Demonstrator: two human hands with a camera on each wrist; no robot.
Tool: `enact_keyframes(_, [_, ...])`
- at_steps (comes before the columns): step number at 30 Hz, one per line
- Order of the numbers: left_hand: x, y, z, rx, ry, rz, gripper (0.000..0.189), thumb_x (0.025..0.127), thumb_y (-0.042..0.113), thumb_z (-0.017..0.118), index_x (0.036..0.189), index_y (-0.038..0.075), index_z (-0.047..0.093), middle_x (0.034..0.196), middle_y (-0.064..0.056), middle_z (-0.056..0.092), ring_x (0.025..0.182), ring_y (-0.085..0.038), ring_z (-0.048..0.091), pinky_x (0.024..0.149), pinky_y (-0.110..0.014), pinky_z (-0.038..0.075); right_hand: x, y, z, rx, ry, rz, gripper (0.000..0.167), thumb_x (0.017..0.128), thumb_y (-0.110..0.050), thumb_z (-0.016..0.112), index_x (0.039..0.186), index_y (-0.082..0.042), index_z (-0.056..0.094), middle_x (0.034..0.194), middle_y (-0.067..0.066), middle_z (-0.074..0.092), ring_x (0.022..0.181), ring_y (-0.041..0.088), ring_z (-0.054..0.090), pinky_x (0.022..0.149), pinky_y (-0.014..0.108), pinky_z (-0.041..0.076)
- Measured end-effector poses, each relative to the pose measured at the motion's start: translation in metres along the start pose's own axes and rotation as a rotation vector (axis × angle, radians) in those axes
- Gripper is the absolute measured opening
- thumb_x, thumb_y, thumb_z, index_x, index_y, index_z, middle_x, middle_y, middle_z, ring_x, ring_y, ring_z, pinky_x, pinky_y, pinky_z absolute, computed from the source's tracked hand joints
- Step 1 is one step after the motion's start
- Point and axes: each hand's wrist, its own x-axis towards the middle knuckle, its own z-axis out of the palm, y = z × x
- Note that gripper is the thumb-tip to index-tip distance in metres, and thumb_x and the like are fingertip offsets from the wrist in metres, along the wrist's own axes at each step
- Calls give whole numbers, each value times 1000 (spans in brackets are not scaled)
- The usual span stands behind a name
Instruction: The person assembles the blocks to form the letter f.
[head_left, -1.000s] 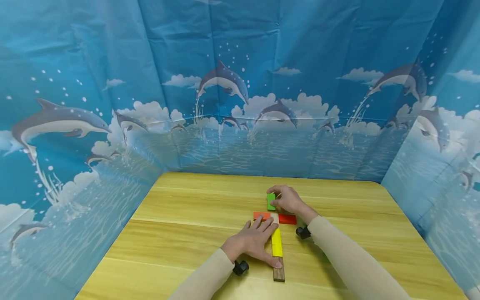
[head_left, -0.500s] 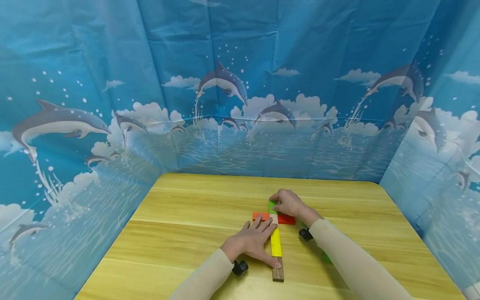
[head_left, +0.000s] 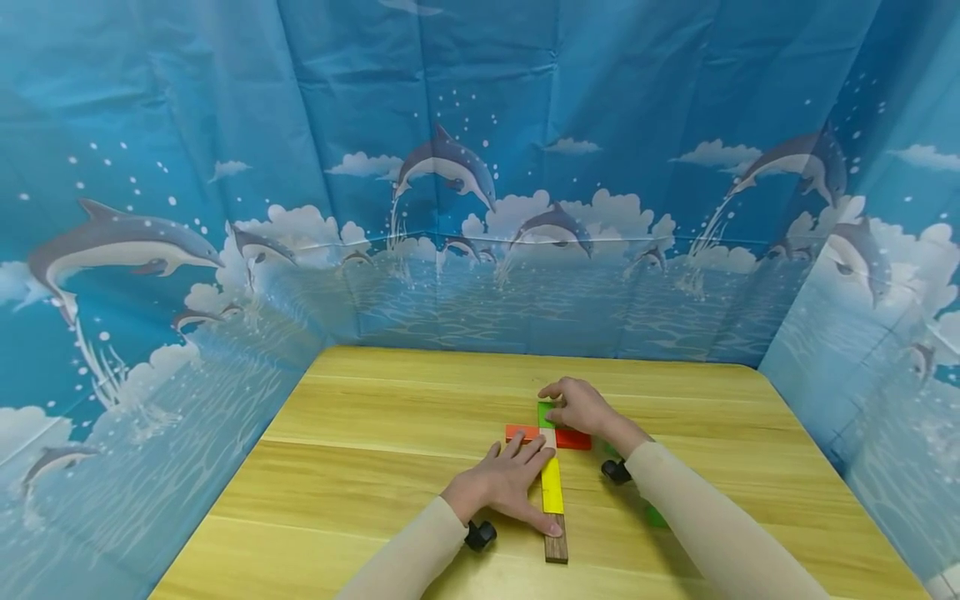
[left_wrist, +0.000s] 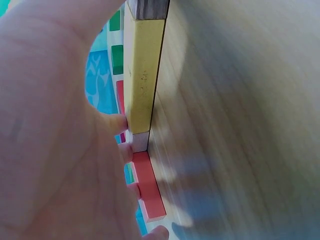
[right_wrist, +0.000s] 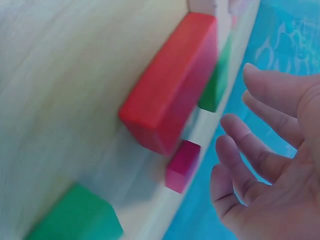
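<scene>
Green block (head_left: 546, 417): lies flat on the counter (head_left: 360, 467), near end against the pale block (head_left: 548, 437). Around it, at the right hand (head_left: 583, 407): fingers parted in a loose curve, holding nothing, just beside the green block; cannot tell about contact from the thumb. At the left hand (head_left: 504, 489): fingers spread wide and nearly straight, resting along the pale block and the orange block (head_left: 516, 432), with thumb over the brown block (head_left: 557, 550). Between pale and brown: yellow block (head_left: 552, 489), end to end with both in one straight line. Across that line: orange block to the left of the pale block, red block (head_left: 576, 440) to the right, making a cross. Farther out, in the right wrist view: magenta block (right_wrist: 182, 166) and teal-green block (right_wrist: 77, 217), apart from the red block. Behind the counter: blue backdrop (head_left: 480, 300) with leaping dolphins.
</scene>
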Motion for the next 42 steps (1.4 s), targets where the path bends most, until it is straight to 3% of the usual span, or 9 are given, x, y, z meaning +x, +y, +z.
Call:
enact_keyframes(5, [-1, 1, 1, -1, -3, -7, 116, 74, 89, 56, 164, 31, 10, 169, 5, 1, 154, -28, 0, 118, -61, 14, -11, -4, -11, -5, 22, -23, 36, 94, -13, 73, 129, -8, 69, 121, 13, 65, 95, 23, 62, 80, 44, 55])
enact_keyframes(12, [-2, 1, 4, -3, -1, -5, 117, 73, 89, 56, 164, 31, 10, 169, 4, 2, 154, -29, 0, 118, -61, 14, -33, -15, -26, -47, 85, -45, 35, 93, -14, 75, 127, -9, 70, 122, 14, 66, 102, 33, 63, 83, 48, 54])
enact_keyframes(18, [0, -2, 4, 11, 6, -2, 116, 74, 90, 54, 164, 31, 9, 169, 4, 2, 154, -29, 0, 118, -61, 14, -51, -20, -42, -91, 149, -58, 33, 92, -12, 76, 124, -9, 71, 120, 14, 67, 102, 33, 62, 83, 50, 54])
enact_keyframes(26, [0, 0, 1, -6, 7, -2, 117, 73, 89, 56, 164, 31, 9, 169, 4, 2, 154, -29, 0, 118, -60, 13, -78, -9, -52, -107, 189, -43, 33, 91, -13, 76, 124, -11, 71, 111, 7, 66, 98, 34, 62, 78, 47, 54])
enact_keyframes(33, [-1, 0, 2, -10, 12, -3, 117, 73, 89, 57, 164, 31, 9, 169, 5, 1, 154, -29, -1, 119, -60, 12, -109, 5, -53, -85, 223, -20, 34, 90, -12, 76, 124, -8, 71, 110, 10, 66, 95, 33, 62, 75, 46, 54])
enact_keyframes(42, [-1, 0, 1, -15, 14, -1, 117, 73, 88, 58, 164, 32, 9, 169, 5, 0, 154, -27, -3, 119, -59, 11, -149, 25, -59, -64, 191, 19, 38, 90, -12, 77, 126, -6, 69, 112, 12, 67, 94, 29, 62, 73, 41, 53])
